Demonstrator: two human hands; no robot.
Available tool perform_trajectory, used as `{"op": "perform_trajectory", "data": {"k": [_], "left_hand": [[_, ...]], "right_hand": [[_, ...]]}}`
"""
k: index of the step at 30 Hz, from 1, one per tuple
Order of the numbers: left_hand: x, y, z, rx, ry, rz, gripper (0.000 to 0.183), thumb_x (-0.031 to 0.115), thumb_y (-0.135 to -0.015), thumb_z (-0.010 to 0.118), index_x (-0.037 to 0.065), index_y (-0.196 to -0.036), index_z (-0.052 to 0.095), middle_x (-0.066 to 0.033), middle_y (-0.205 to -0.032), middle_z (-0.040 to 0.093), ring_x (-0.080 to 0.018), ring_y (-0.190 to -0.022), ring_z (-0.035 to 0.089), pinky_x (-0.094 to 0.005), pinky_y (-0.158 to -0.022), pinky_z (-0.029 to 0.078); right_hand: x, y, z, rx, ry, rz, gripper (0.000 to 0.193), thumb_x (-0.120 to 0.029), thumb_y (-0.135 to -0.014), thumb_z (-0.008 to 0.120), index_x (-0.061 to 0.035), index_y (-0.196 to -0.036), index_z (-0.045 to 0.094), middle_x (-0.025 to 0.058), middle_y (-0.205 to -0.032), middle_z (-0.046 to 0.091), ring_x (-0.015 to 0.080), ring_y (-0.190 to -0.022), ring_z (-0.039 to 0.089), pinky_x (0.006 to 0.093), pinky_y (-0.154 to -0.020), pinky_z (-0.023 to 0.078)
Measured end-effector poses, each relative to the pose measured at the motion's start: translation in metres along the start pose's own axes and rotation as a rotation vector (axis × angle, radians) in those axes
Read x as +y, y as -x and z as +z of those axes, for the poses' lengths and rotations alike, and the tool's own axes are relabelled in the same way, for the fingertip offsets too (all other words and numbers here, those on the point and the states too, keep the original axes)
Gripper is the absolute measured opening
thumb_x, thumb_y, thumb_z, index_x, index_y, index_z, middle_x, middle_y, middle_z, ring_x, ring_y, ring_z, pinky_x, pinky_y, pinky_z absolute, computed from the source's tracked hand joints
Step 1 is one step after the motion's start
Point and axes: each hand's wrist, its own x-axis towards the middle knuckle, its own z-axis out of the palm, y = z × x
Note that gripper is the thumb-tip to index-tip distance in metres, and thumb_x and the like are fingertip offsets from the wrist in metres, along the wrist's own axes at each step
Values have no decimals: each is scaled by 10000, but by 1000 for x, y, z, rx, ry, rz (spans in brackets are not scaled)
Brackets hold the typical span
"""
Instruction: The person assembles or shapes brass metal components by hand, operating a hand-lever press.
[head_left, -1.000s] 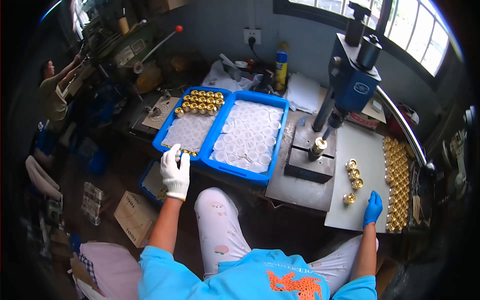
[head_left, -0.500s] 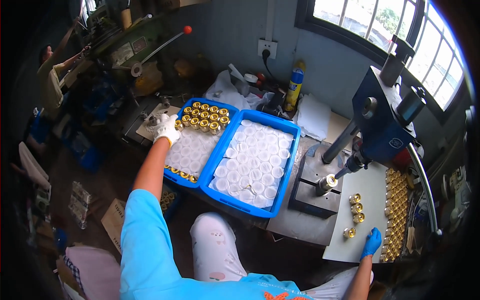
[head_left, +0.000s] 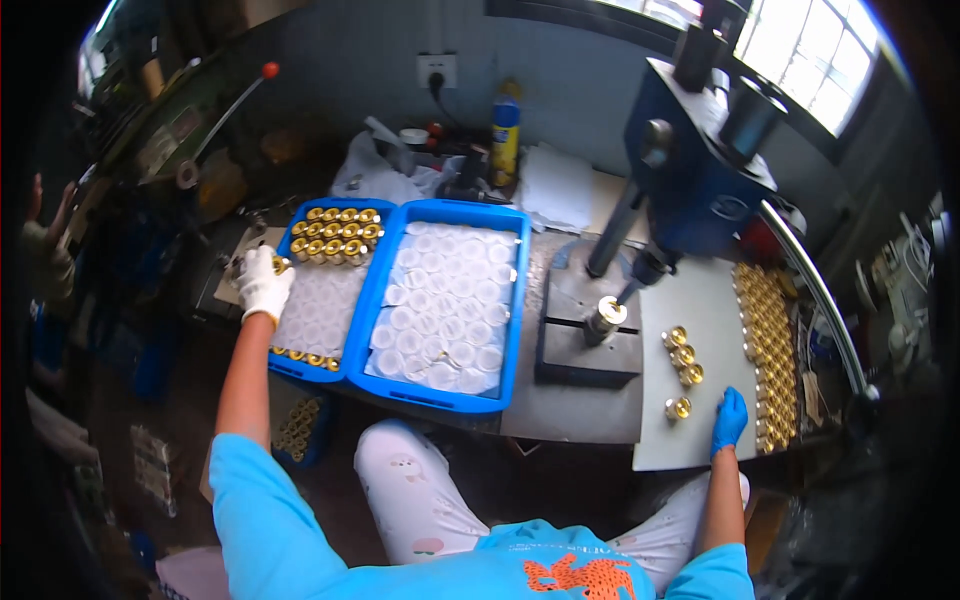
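Left hand (head_left: 262, 283), in a white glove, out over the left rim of the smaller blue tray (head_left: 300, 368) at the bench's left end, fingers curled shut on a brass fitting (head_left: 281, 265) just at that rim. Rows of more brass fittings (head_left: 335, 229) along the far end of that tray, a short row (head_left: 302, 357) at its near edge, bare white insert between. Touching its right side, the larger blue tray (head_left: 445, 401), filled with a white moulded insert of round empty cups (head_left: 440, 310).

Right hand (head_left: 729, 420), in a blue glove, flat and spread on the pale board (head_left: 700, 300) near the bench's front right corner, gripping nothing. Just left of those fingers, one brass fitting (head_left: 678, 408); three more (head_left: 683, 355) in a short line a little farther back on the board. Along the board's right edge, a long double column of brass fittings (head_left: 768, 350).

Between trays and board, a dark steel base block (head_left: 585, 355) with a brass piece (head_left: 604, 318) upright on it under the ram of the blue press (head_left: 700, 170). At the bench's back edge, a yellow-and-blue spray can (head_left: 505, 135) beside crumpled white cloth (head_left: 375, 180). Below the bench's left end, a small bin of brass parts (head_left: 297, 428). Far left, another person's raised hand (head_left: 45, 205).
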Motion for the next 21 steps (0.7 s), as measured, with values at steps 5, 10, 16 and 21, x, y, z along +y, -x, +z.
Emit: {"op": "perform_trajectory", "data": {"k": [5, 10, 16, 21], "left_hand": [[97, 51, -41, 10, 474, 311, 421, 227, -743, 821, 50, -1072, 627, -154, -1041, 596, -327, -970, 633, -410, -852, 525], [239, 148, -58, -161, 761, 658, 394, 207, -710, 850, 36, -1010, 660, -158, -1009, 611, -314, -918, 635, -398, -825, 529], [355, 207, -11, -270, 927, 680, 373, 141, -700, 861, 23, -986, 652, -139, -971, 614, -273, -872, 639, -375, -785, 535], [387, 218, -13, -196, 874, 611, 330, 190, -680, 861, 47, -906, 667, -162, -930, 621, -328, -861, 634, -398, -761, 531]], "right_hand": [[-2, 7, 1, 99, -3, -104, 354, -261, -1015, 606, 30, -1200, 685, 143, -1096, 730, 194, -922, 672, 332, -832, 535], [-21, 20, 0, 110, -45, -120, 352, -263, -1012, 606, 30, -1188, 692, 171, -1102, 727, 250, -966, 682, 353, -888, 523], [-28, 29, -16, 106, -136, -107, 376, -286, -1013, 610, 37, -1190, 688, 166, -1110, 721, 271, -963, 675, 369, -911, 518], [-37, 34, -33, 16, -195, 15, 373, -290, -1009, 614, 33, -1176, 696, 182, -1139, 718, 270, -1046, 690, 362, -922, 524]]}}
